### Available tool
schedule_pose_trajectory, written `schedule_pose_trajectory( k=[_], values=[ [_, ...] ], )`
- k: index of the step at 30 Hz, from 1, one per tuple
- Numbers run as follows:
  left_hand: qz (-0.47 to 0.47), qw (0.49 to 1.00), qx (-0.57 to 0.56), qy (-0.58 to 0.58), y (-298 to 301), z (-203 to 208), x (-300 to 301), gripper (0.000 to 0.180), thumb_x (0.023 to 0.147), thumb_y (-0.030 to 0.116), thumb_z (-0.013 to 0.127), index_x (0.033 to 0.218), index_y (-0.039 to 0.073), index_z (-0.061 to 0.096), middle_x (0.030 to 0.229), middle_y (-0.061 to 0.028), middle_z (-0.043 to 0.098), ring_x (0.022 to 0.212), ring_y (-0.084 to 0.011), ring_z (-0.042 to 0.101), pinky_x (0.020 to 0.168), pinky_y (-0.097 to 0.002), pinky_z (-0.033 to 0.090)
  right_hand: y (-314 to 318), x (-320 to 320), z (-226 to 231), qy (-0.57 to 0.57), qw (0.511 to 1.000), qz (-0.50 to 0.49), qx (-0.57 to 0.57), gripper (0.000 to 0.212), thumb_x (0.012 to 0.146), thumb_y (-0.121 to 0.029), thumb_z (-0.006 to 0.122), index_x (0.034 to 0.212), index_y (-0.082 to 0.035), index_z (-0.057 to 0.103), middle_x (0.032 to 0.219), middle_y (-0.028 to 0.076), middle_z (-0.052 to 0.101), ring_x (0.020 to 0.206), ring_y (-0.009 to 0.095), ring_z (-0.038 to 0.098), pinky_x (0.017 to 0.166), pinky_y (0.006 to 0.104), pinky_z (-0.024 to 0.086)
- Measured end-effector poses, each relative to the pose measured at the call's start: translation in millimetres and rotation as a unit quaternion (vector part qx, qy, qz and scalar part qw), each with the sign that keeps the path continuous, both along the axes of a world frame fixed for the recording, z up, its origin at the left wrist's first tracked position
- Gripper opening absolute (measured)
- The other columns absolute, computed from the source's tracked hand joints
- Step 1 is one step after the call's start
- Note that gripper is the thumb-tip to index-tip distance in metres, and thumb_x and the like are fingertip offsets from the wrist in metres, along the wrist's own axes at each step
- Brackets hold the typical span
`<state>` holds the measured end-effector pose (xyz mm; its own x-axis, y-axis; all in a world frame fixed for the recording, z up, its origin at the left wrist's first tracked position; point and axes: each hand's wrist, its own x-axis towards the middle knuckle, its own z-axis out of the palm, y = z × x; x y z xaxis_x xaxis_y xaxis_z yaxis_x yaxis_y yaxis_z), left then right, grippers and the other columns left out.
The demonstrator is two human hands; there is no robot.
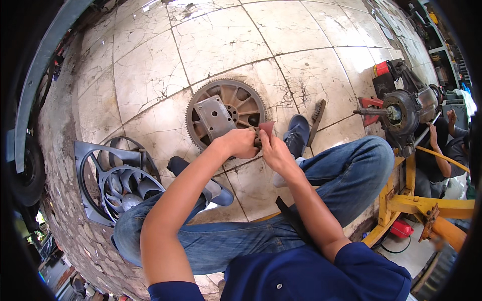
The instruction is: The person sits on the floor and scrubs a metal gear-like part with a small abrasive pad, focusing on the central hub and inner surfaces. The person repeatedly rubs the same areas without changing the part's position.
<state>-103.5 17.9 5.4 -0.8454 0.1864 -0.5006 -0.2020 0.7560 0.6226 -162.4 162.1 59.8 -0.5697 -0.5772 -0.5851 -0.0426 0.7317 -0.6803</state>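
From my end, the left hand (242, 143) is curled tight round a small dark metal piece (257, 141) at the centre of the frame. The right hand (275, 153) pinches a reddish-brown flexible sheet (267, 129), which rises from its fingertips toward the top of the frame. The 2 hands nearly meet, the piece lying just left of the right fingers; its long axis I can't tell behind the left fist. A brown round toothed metal wheel (243, 104) lies up and left on the floor, nearer the left hand.
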Motion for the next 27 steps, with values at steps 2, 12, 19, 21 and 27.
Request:
schedule_pose_trajectory(
  k=[2, 12, 19, 21, 27],
  values=[
    [-0.098, 0.99, -0.039, 0.092, -5, -59, 5, 0.025, 0.08, 0.024, 0.06, 0.092, 0.002, 0.064, 0.102, -0.0214, 0.067, 0.098, -0.0351, 0.064, 0.086, -0.0426, 0.052, 0, 14, 14, 0.057, 0.991, 0.001, -0.121, 0.04, 0.103, -0.029, 0.039, 0.116, 0.006, 0.055, 0.103, 0.03, 0.062, 0.102, 0.046, 0.057, 0.089, 0.0451, 0.045],
    [-0.064, 0.997, -0.009, 0.041, -1, -6, -2, 0.022, 0.08, 0.018, 0.057, 0.088, 0.0, 0.065, 0.099, -0.0215, 0.067, 0.095, -0.0359, 0.065, 0.081, -0.0445, 0.054, 9, 16, 4, 0.066, 0.987, -0.02, -0.147, 0.043, 0.104, -0.031, 0.037, 0.117, 0.006, 0.054, 0.106, 0.029, 0.062, 0.103, 0.044, 0.058, 0.09, 0.043, 0.044],
    [-0.063, 0.997, -0.014, 0.039, 2, -23, 3, 0.034, 0.083, 0.024, 0.059, 0.109, 0.003, 0.061, 0.109, -0.0205, 0.066, 0.102, -0.035, 0.063, 0.087, -0.0434, 0.052, 11, 19, 15, 0.021, 0.988, -0.026, -0.148, 0.041, 0.103, -0.029, 0.039, 0.12, 0.006, 0.052, 0.11, 0.031, 0.061, 0.107, 0.045, 0.057, 0.091, 0.0432, 0.044],
    [0.008, 0.999, 0.036, 0.036, 3, -11, 5, 0.037, 0.083, 0.026, 0.059, 0.113, 0.003, 0.059, 0.11, -0.0207, 0.065, 0.103, -0.035, 0.063, 0.088, -0.0432, 0.051, 14, 12, 15, 0.029, 0.992, -0.022, -0.12, 0.042, 0.103, -0.029, 0.039, 0.12, 0.006, 0.052, 0.111, 0.031, 0.06, 0.108, 0.045, 0.057, 0.092, 0.0429, 0.044],
    [-0.028, 1.0, -0.002, 0.005, 0, -8, -1, 0.037, 0.082, 0.025, 0.059, 0.11, 0.001, 0.059, 0.106, -0.0226, 0.066, 0.101, -0.0359, 0.063, 0.086, -0.0437, 0.052, 17, 15, 9, 0.048, 0.982, -0.022, -0.183, 0.044, 0.104, -0.032, 0.038, 0.123, 0.005, 0.053, 0.111, 0.029, 0.061, 0.109, 0.041, 0.058, 0.093, 0.0412, 0.044]
  ],
)
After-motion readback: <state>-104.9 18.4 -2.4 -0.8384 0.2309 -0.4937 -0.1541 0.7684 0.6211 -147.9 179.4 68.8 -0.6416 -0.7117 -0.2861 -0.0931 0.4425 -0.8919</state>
